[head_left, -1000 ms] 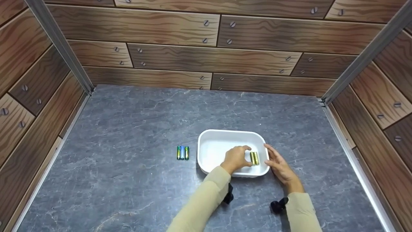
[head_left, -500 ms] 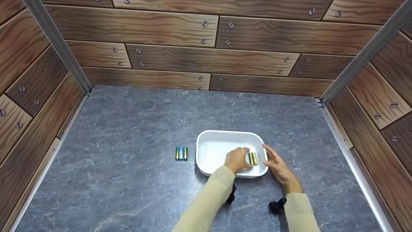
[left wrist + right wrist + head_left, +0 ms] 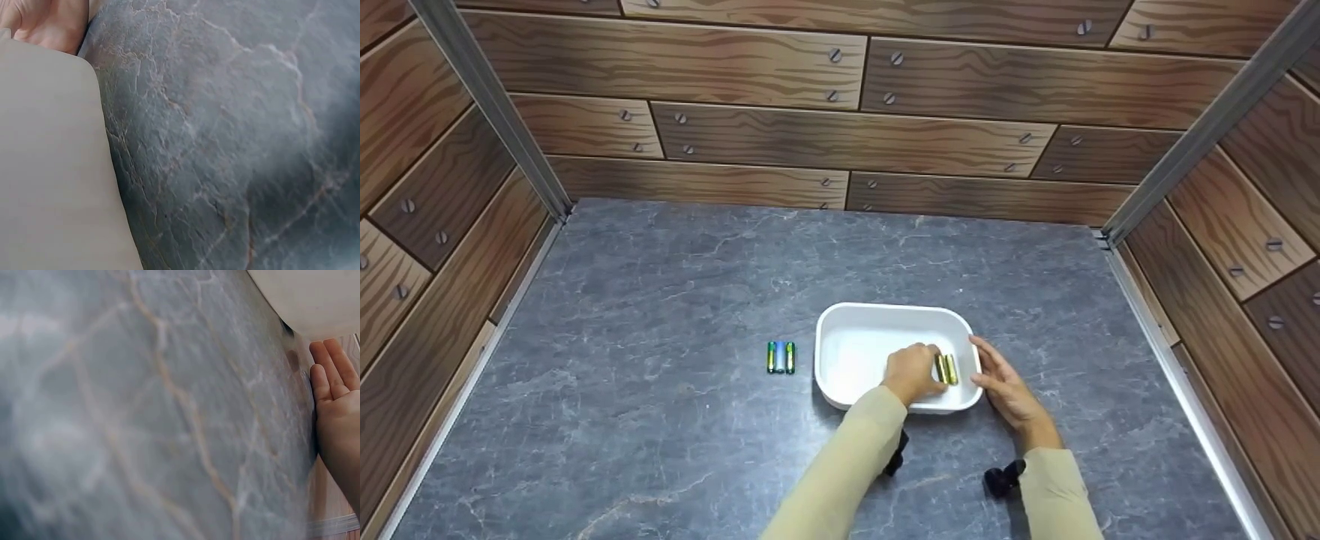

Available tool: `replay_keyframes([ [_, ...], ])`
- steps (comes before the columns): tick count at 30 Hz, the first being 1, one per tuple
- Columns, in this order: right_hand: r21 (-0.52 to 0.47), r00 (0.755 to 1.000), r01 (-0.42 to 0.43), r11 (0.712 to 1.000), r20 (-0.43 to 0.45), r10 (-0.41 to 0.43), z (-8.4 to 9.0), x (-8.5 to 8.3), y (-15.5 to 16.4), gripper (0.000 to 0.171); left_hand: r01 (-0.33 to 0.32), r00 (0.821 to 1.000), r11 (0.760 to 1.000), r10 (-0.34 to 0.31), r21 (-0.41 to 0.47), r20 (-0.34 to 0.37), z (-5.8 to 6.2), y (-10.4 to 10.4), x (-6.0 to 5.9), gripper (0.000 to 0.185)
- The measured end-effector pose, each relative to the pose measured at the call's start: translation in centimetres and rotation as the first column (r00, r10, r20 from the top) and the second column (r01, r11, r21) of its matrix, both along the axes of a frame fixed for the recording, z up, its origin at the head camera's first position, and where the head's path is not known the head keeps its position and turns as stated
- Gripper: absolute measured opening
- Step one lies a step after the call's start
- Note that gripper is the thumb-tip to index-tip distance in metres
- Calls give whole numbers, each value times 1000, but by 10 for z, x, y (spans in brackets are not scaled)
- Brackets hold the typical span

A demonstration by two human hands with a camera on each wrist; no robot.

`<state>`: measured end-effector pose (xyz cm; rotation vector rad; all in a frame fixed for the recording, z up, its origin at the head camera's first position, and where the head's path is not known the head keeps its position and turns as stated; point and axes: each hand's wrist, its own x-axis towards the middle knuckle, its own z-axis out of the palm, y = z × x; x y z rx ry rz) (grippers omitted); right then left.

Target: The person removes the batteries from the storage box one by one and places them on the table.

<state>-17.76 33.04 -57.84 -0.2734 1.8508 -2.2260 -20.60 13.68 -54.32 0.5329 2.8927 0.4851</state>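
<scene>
Inside the white tray (image 3: 885, 305), with noon taken toward the wood-plank wall (image 3: 840, 75), the left hand (image 3: 911, 371) reaches down with its palm low over the bottom. Its thumb lies at about four o'clock and a finger at about one, bracketing the near side of two gold batteries (image 3: 951, 369). The pair lies on the tray floor at three o'clock from that hand, just beside it, side by side and lengthwise from noon to six. The hand is rounded, but whether thumb and finger pinch the nearer battery I cannot tell.

The right hand (image 3: 1011, 390) is at the tray's three o'clock end, thumb and fingers spread apart at the rim. In the right wrist view its fingers run straight up near the pale tray wall at one o'clock. From this hand the gold pair lies between nine and ten o'clock, across the rim.

Outside the tray, at nine o'clock from the left hand, three batteries (image 3: 781, 358), green, blue and green, lie in a row on the grey marbled tabletop (image 3: 660, 360). The left sleeve (image 3: 840, 465) comes in from seven o'clock, the right sleeve (image 3: 1057, 487) from five.
</scene>
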Motion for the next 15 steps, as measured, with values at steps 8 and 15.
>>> replay_keyframes([
  [8, -3, 1000, 9, 1000, -15, -9, -3, 0, 1, 60, 6, 997, 1000, -8, 29, 79, 8, 0, 0, 49],
  [15, -9, 1000, 0, 1000, -17, 0, -3, -1, 1, 59, 16, 996, 998, -21, 53, 88, 12, -2, -1, 50],
])
